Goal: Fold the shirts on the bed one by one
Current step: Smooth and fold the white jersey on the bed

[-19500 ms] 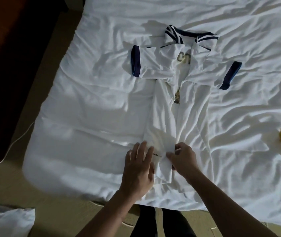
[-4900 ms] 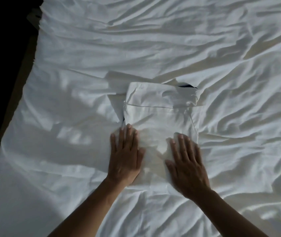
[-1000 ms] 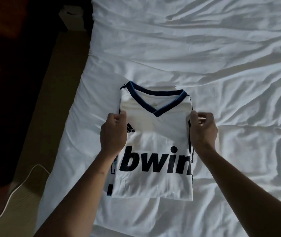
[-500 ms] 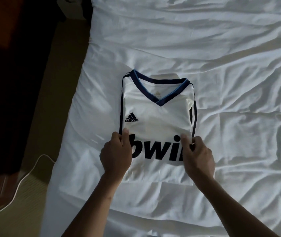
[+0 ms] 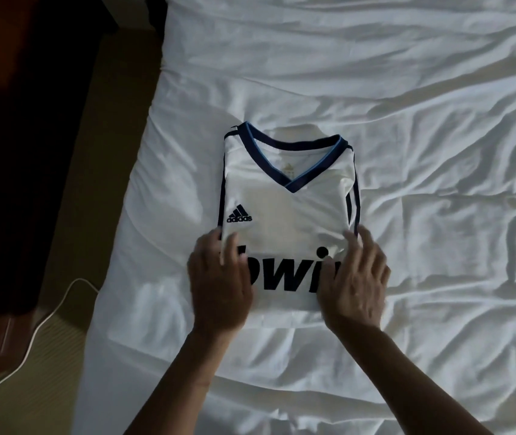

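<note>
Lower left, on the floor: white cable (image 5: 50, 312). Centre to right: bed (image 5: 438, 152), creased white sheet. Lower centre: left grip (image 5: 219, 287), blurred, on the lower left edge of the shirt (image 5: 288, 208); grasping or released cannot be told. Frame centre, flat on the bed: the folded shirt, navy V-collar uppermost. Right of it: right grip (image 5: 355, 284), released, fingers spread on the lower right edge.
</note>
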Tool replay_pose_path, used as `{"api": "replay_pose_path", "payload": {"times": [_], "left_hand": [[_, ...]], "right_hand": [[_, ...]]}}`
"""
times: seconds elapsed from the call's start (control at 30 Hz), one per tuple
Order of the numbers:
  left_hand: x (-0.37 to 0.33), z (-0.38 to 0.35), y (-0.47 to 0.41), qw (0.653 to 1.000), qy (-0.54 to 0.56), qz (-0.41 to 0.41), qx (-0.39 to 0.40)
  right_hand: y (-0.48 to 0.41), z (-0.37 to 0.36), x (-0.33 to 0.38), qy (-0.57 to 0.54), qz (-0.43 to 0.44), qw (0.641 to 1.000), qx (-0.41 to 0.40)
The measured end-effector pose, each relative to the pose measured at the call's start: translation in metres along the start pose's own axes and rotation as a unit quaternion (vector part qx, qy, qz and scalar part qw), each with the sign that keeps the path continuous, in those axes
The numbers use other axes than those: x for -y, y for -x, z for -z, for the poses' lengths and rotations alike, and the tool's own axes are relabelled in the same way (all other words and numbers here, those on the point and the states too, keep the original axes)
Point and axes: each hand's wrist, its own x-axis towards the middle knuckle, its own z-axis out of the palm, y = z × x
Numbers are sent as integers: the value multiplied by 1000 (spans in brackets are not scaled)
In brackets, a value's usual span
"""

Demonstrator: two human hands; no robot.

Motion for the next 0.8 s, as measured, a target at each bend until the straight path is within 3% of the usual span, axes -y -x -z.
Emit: {"api": "replay_pose_path", "payload": {"times": [0.07,0.13,0.23,0.33,0.43,0.5,0.57,0.67,0.73,0.8], "left_hand": [[-9,-10,-9,993,-4,-89,72],[-4,-24,-12,983,-28,-114,140],[23,-36,-6,977,-62,-108,175],[37,-36,-2,981,-67,-65,168],[35,-30,-14,991,-24,15,128],[27,-21,-40,987,76,113,89],[15,-9,-81,946,199,236,103],[11,-8,-138,855,311,366,198],[12,-9,-160,812,365,397,221],[16,-11,-168,791,426,383,216]], "right_hand": [[-10,-8,8,47,124,989,59],[-20,-21,6,88,222,964,115],[-30,-31,-15,126,240,949,161],[-29,-30,-33,137,217,953,158],[-33,-21,-35,30,121,988,94],[-48,-13,-28,-84,15,995,44],[-73,-5,-15,-188,-89,977,41],[-121,-6,1,-317,-225,915,108],[-147,-5,12,-356,-284,877,152],[-159,-5,18,-367,-312,861,161]]}}
